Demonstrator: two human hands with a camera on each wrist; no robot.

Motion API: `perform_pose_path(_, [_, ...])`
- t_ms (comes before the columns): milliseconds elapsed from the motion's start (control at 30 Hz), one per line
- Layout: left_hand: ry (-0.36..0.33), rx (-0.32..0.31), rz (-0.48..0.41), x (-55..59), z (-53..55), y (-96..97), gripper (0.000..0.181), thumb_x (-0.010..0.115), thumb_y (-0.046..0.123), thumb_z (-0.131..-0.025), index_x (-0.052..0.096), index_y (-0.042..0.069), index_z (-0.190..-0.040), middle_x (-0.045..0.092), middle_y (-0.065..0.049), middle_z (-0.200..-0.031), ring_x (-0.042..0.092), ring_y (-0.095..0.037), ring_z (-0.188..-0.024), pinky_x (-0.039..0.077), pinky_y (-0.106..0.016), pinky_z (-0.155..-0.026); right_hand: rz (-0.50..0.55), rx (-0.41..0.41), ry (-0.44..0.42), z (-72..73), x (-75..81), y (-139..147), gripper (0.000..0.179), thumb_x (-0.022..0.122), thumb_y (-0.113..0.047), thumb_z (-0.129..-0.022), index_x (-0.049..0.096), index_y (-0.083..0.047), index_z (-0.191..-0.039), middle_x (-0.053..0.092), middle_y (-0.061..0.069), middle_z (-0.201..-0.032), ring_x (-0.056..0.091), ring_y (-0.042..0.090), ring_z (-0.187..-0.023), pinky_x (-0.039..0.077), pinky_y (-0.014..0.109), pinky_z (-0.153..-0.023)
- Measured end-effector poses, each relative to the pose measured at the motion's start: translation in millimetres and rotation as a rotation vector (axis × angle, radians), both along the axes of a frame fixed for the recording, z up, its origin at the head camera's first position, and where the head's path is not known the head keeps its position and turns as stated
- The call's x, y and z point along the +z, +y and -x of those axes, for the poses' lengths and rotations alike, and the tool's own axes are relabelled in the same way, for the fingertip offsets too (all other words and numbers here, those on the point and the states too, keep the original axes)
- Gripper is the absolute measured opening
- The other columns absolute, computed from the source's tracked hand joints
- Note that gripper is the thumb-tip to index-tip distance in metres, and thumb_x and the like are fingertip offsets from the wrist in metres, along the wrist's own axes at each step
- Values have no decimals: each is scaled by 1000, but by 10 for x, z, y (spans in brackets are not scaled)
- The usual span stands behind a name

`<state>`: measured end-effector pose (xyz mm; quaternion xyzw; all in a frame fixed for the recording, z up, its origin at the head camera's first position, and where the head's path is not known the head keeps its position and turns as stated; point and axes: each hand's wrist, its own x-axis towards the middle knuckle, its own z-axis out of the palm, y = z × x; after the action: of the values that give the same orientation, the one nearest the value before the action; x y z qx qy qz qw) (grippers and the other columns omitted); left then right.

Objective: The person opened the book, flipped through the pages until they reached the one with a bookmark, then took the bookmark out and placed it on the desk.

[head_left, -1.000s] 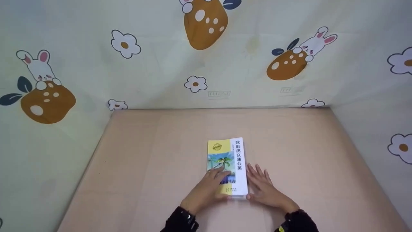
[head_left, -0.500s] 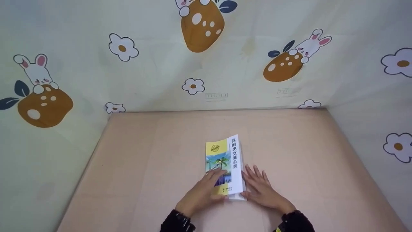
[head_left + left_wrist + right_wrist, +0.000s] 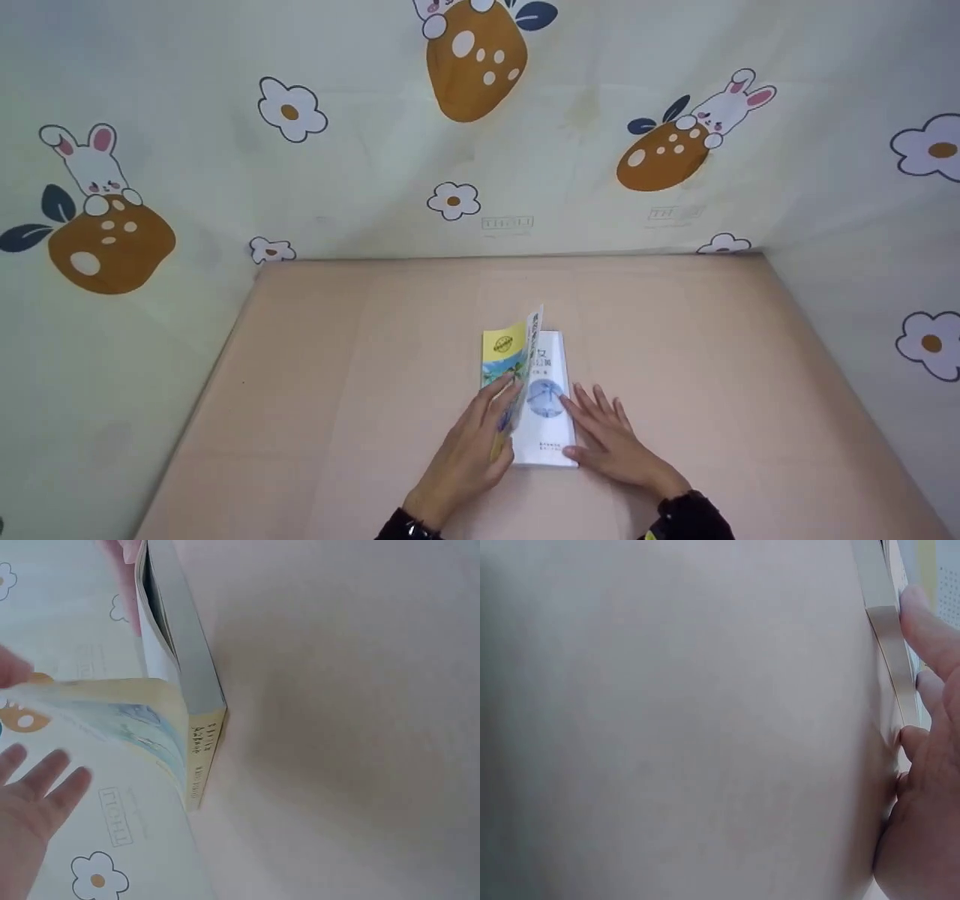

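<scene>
A paperback book (image 3: 546, 427) lies on the table, its front cover (image 3: 504, 345) raised almost upright along the left side. Below it shows a white title page with a round blue picture. My left hand (image 3: 469, 442) holds the cover, thumb at its lower end and fingers against the printed outer face. In the left wrist view the cover (image 3: 127, 716) bends away from the spine, the thumb above it and straight fingers below. My right hand (image 3: 611, 435) rests along the right edge, index fingertip and thumb tip touching the book. In the right wrist view its fingers line the page edges.
Pinkish-brown covering lies over the table (image 3: 337, 360) around the book. Behind and at both sides hangs a pale cloth (image 3: 360, 165) printed with rabbits, brown fruit and flowers, meeting the table along its edges.
My left hand has swung the front cover up and leftward from lying flat, baring the title page. The right hand stays by the right edge, its index fingertip now on the page.
</scene>
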<state>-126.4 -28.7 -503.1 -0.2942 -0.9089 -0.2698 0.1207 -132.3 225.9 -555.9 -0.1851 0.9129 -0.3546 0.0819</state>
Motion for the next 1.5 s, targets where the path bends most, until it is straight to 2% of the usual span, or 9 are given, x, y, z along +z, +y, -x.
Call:
perform_pose_path(100, [156, 44, 54, 10, -14, -26, 77, 62, 6, -73, 31, 17, -143, 28, -6, -149, 34, -27, -135, 35, -35, -107, 9, 9, -17, -3, -4, 4, 69, 59, -38, -88, 29, -16, -146, 12, 15, -155, -1, 45, -141, -8, 63, -108])
perform_pose_path(200, [280, 83, 113, 13, -8, -66, 70, 62, 0, -70, 44, 18, -135, 31, -6, -149, 30, -31, -137, 22, -37, -115, 16, 15, -34, 1, 2, 4, 69, 58, -38, -88, 28, -18, -147, 11, 15, -155, -2, 44, -141, -9, 62, -108])
perform_pose_path(300, [347, 114, 169, 21, 19, -95, 56, 66, -2, -68, 59, 19, -119, 38, -4, -146, 29, -32, -137, 5, -41, -118, 19, 12, -26, 9, 15, 6, 69, 59, -37, -88, 28, -18, -147, 11, 15, -155, -2, 45, -141, -9, 62, -108])
perform_pose_path(367, [347, 140, 204, 33, 38, -108, 49, 72, -1, -65, 65, 20, -109, 44, -4, -143, 29, -33, -138, -2, -44, -118, 15, 12, -16, 11, 25, 8, 70, 59, -37, -87, 29, -16, -146, 12, 16, -155, -1, 45, -141, -8, 63, -107])
perform_pose_path(600, [260, 251, 288, 79, 84, -147, 39, 77, 4, -63, 73, 20, -98, 55, -8, -133, 28, -40, -137, 4, -67, -108, 23, 16, -28, 28, 42, 2, 69, 59, -37, -87, 29, -17, -146, 11, 16, -155, -2, 45, -141, -9, 63, -107])
perform_pose_path(800, [145, 281, 332, 40, 108, -161, 36, 71, 0, -69, 70, 14, -103, 56, -16, -128, 40, -37, -130, 22, -54, -111, 27, 18, -19, 16, 22, 10, 69, 59, -36, -87, 30, -15, -146, 12, 17, -154, -1, 45, -141, -9, 62, -108])
perform_pose_path(967, [7, 186, 340, -24, 154, -111, 51, 69, -12, -68, 57, 2, -116, 46, -21, -133, 42, -34, -128, 46, -36, -98, 48, 22, -3, 16, 4, 20, 68, 59, -35, -87, 31, -15, -146, 13, 18, -154, -1, 47, -140, -9, 63, -107])
perform_pose_path(1167, [-95, 40, 463, -90, 203, -65, 59, 69, -8, -72, 49, 0, -127, 30, -17, -148, 31, -30, -137, 39, -35, -105, 34, 24, -3, 13, -18, 20, 69, 59, -35, -87, 31, -14, -146, 13, 18, -154, 0, 47, -140, -8, 63, -107])
perform_pose_path(1500, [-160, 73, 371, -158, 182, -48, 52, 59, -10, -78, 49, -1, -128, 28, -30, -145, 32, -42, -134, 40, -44, -102, 38, 13, -31, 44, 11, 22, 69, 59, -37, -86, 29, -19, -146, 11, 14, -155, -3, 44, -141, -9, 62, -108])
